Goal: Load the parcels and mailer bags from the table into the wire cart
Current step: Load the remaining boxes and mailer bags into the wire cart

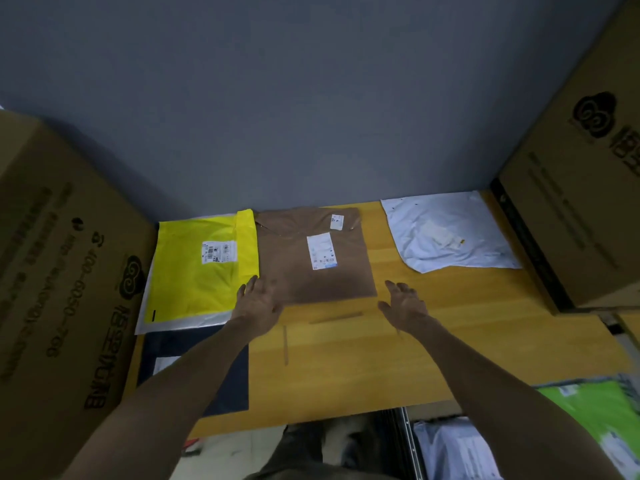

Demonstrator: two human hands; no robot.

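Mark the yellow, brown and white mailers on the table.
yellow mailer [197, 289]: head view, bare face below its label.
brown mailer [284, 258]: head view, plain face left of its large label.
white mailer [446, 230]: head view, middle of its crumpled face.

Cardboard box [69, 271] at left: tel. no. 400-6050-766, cloud logo. Mailer labels [320, 251] too small to read.

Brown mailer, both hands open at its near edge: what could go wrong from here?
1. The brown mailer lies flat on the table; the left hand and right hand have no grip, so it may slide rather than lift.
2. The yellow mailer seems to overlap its left edge and could get dragged along.
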